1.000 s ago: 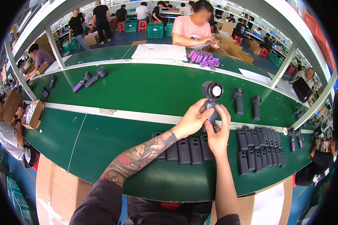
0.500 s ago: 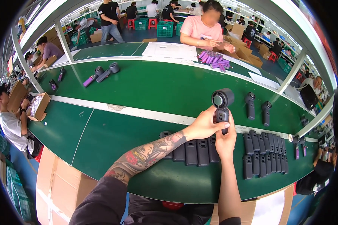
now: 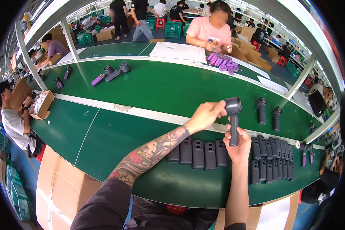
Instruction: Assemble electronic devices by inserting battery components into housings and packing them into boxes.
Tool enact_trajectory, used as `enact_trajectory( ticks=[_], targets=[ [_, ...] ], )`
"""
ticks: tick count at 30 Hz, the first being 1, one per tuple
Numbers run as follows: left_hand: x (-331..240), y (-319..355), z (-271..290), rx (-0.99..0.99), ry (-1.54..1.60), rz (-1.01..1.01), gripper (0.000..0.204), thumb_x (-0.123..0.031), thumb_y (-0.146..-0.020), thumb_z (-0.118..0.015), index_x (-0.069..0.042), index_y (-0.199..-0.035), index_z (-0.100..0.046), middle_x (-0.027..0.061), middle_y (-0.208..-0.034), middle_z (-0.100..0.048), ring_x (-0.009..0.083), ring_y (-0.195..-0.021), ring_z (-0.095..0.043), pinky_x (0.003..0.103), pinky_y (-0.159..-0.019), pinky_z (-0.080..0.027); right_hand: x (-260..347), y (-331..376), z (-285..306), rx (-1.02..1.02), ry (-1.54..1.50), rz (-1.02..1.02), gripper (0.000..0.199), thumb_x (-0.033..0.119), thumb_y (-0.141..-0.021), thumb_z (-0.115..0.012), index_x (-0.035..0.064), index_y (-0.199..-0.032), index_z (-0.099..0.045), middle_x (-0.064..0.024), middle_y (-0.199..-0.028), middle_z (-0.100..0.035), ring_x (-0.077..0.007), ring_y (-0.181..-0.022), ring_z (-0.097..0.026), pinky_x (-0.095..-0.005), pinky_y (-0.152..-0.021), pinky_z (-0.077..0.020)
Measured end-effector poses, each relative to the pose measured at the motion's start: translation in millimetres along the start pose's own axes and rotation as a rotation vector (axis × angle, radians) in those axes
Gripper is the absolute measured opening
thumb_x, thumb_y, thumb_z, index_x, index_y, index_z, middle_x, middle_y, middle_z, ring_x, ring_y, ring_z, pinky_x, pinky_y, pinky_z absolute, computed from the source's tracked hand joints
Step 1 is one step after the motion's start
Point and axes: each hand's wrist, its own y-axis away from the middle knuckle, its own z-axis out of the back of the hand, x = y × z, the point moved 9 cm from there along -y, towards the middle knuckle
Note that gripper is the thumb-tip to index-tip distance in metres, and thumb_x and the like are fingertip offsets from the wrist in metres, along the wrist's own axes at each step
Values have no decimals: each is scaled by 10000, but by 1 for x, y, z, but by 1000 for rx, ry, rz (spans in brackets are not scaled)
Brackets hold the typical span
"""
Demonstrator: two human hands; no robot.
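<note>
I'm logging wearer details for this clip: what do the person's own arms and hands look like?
Both hands are bare, no gloves. The left forearm carries a large multicoloured tattoo, red and dark, up to a dark sleeve pushed above the elbow. The right forearm is unmarked, with a dark cuff at the frame's edge.
</note>
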Motion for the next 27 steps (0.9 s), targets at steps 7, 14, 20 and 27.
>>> enact_trajectory(
  ticks=[7, 14, 20, 27],
  targets=[
    [62, -9, 101, -356, -6, 29, 337, -182, -998, -426, 47, -947, -669, 98, -800, -680, 177, -720, -630, 293, -707, -524, 0, -3, 23, -55, -7, -32, 322, 216, -1004, -589, 10, -1252, -583, -67, -874, -612, -108, -636, -548, -225, -534, -428],
    [74, -5, 114, -406, -17, 54, 279, -127, -985, -427, 35, -975, -654, 97, -810, -674, 164, -712, -619, 266, -706, -519, -4, -4, 31, -237, 8, -108, 342, 262, -1002, -615, 16, -1239, -594, -47, -843, -617, -97, -594, -531, -210, -521, -422],
    [71, -5, 115, -426, -113, 34, 283, -137, -995, -441, 33, -955, -664, 84, -768, -677, 164, -685, -623, 274, -680, -525, -2, -4, 12, -77, -7, -148, 370, 230, -999, -607, 12, -1294, -560, -122, -1053, -668, -142, -708, -596, -263, -612, -484],
    [66, 0, 119, -423, -155, 42, 300, -166, -1031, -437, 35, -979, -654, 90, -794, -675, 154, -706, -616, 261, -694, -519, -1, -10, 35, -34, 290, -134, 476, 164, -978, -613, -7, -1401, -479, -199, -1309, -582, -197, -897, -617, -297, -731, -529]
  ],
)
